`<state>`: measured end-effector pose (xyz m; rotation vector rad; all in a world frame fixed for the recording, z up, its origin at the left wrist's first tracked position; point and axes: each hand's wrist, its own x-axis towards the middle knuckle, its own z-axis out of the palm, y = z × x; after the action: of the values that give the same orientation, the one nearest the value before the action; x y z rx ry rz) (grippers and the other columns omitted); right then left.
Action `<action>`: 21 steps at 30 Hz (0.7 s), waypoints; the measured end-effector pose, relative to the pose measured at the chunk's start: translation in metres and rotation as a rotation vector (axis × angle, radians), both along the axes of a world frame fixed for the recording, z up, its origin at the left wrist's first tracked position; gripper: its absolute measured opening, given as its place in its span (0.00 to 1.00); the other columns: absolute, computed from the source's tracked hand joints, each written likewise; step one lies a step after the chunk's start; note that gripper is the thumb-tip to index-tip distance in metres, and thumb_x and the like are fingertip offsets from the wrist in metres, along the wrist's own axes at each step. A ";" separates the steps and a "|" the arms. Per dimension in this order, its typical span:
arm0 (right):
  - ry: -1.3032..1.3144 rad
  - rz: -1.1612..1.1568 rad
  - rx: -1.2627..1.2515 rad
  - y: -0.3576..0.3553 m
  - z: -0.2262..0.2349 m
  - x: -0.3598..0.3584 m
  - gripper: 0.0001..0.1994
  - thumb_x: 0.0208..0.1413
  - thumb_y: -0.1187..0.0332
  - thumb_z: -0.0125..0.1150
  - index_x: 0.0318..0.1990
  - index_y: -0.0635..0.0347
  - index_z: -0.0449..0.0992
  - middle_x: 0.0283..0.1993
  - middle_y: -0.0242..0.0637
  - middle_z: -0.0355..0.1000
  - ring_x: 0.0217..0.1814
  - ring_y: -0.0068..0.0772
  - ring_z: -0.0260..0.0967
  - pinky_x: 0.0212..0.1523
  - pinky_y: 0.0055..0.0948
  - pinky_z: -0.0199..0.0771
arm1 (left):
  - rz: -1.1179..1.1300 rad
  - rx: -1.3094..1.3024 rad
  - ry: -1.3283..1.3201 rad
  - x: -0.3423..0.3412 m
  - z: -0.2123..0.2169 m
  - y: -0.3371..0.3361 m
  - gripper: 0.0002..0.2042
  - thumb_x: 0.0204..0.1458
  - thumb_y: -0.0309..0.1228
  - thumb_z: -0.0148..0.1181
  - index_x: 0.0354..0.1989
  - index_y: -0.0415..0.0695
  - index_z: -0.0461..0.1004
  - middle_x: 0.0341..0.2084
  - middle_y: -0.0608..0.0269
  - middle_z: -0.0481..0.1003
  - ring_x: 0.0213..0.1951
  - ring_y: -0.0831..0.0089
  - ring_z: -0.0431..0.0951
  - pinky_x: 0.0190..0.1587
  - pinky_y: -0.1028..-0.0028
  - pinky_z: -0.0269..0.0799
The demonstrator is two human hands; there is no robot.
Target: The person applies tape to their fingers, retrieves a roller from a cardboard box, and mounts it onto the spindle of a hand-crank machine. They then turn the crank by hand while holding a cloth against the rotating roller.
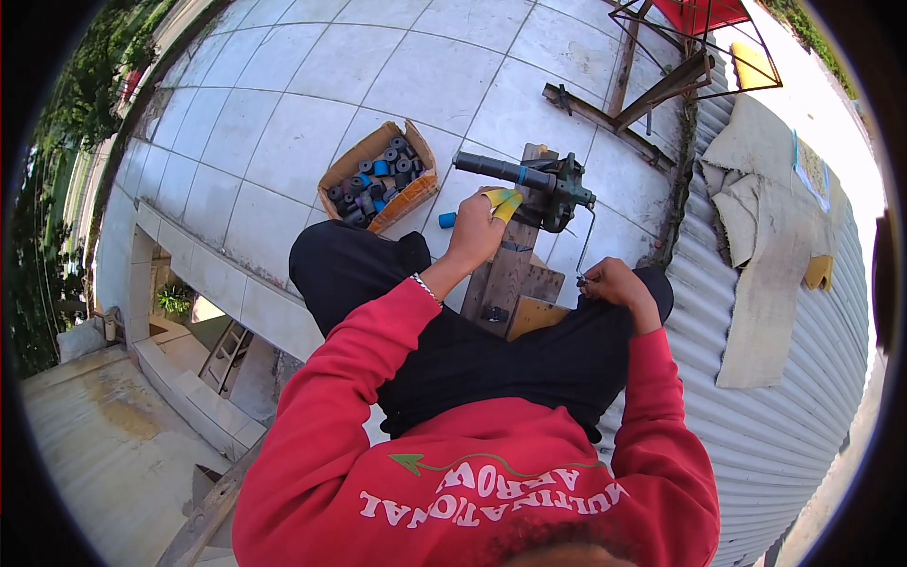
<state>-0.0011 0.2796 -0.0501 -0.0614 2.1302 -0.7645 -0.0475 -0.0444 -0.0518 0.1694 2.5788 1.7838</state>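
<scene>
Presently, crank in right grip; green machine just beyond left grip, hold unclear.

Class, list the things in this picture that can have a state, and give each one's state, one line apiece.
Cardboard box: open, holding many rolls
Blue roll: loose on the tiles, outside the box
Black cylinder: joined to the green machine, pointing leftward
Crank handle: gripped by the right hand
Left hand: fingers bent beside the cylinder; contact unclear
Pale sheets: laid over the corrugated surface
</scene>
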 end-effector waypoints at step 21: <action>-0.076 -0.156 0.049 0.011 -0.144 -0.094 0.10 0.57 0.64 0.75 0.37 0.62 0.87 0.25 0.33 0.81 0.26 0.22 0.78 0.28 0.26 0.77 | -0.002 0.045 -0.027 0.000 0.000 -0.002 0.12 0.57 0.20 0.59 0.47 0.28 0.81 0.47 0.44 0.81 0.43 0.51 0.83 0.44 0.65 0.78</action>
<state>-0.0949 0.2908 -0.1938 0.1588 2.0978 -0.7920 -0.0472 -0.0466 -0.0517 0.1467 2.5209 1.8322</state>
